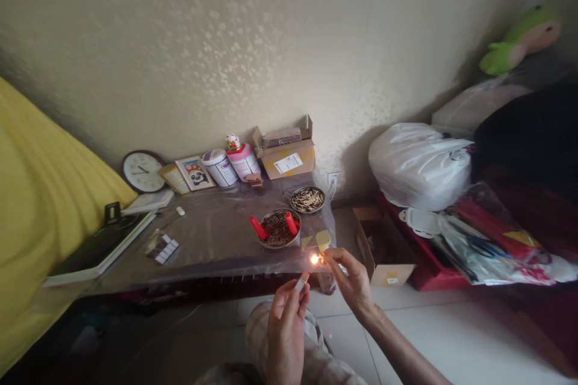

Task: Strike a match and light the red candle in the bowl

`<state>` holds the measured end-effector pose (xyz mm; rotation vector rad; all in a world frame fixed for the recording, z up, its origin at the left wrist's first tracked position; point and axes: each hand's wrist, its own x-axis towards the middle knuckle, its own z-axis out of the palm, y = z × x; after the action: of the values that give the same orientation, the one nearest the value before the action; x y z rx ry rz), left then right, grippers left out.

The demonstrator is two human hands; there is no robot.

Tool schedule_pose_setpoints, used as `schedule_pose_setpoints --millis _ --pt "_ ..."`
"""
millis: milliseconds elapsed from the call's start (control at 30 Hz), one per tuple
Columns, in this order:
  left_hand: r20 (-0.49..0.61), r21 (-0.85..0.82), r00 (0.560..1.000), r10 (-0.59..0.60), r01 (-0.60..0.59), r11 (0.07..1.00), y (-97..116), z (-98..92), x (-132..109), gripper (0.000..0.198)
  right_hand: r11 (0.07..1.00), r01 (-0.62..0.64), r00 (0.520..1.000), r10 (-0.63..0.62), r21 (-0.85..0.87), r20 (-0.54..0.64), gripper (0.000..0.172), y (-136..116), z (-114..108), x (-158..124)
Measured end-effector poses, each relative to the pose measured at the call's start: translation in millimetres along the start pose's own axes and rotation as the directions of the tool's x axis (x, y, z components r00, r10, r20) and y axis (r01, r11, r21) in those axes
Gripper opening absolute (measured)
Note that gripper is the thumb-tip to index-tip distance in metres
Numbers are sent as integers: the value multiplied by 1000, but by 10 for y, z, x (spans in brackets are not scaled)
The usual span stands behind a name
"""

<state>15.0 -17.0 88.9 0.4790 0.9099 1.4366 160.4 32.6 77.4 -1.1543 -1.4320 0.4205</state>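
lit match point(318, 259) jutting from r hand point(354, 284), matchbox point(301, 281) atop l hand point(288, 325)

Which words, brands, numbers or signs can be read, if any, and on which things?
None reads clearly.
Clock: dial markings too small.
Cardboard box on the table: label too small.
White canister: print blurred.
Pink canister: print blurred.
Cardboard box on the floor: label too small.
Plastic bag: red marks unreadable.
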Motion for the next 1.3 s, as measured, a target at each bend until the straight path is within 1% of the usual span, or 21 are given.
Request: schedule_pose_setpoints --millis 100,200,267,333,467,633,800,967,1067,1167,1300 --pt "-36 -3 999 8 -8 1000 10 13 -4 24 998 -32 999 32 45 1 12 -81 -3 0" --pt "-100 -14 995 -6 5 1000 4 2 -4 25 997 5 999 -3 73 -33 12 -82 2 39" --pt "-112 -11 994 -15 14 1000 -24 -37 5 25 996 36 997 -30 87 -71 10 -66 -5 79" --pt "-104 6 994 -23 24 1000 -74 -98 22 24 995 41 994 -30 96 -107 9 -61 -20 120" --pt "-104 26 992 -71 74 997 -218 -241 80 27 993 32 989 -15 117 -144 10 -106 -53 194" --pt "-63 -46 984 -168 165 985 -418 -396 186 31 989 50 988 -28 141 -154 11 -157 -55 285" --pt "-23 -94 977 -214 211 973 -576 -529 250 36 984 68 986 -42 162 -160 8 -138 -16 362" --pt "66 -107 975 -211 217 970 -626 -602 235 31 979 65 990 -39 193 -139 8 -142 43 409" --pt "61 -119 975 -213 219 968 -637 -612 229 30 980 60 990 -34 189 -137 11 -152 76 429" --pt "44 -128 977 -210 215 968 -642 -605 225 31 982 80 990 -58 169 -129 10 -163 94 449" --pt "51 -127 974 -219 224 966 -636 -594 222 31 985 108 991 -95 134 -96 12 -198 105 483"
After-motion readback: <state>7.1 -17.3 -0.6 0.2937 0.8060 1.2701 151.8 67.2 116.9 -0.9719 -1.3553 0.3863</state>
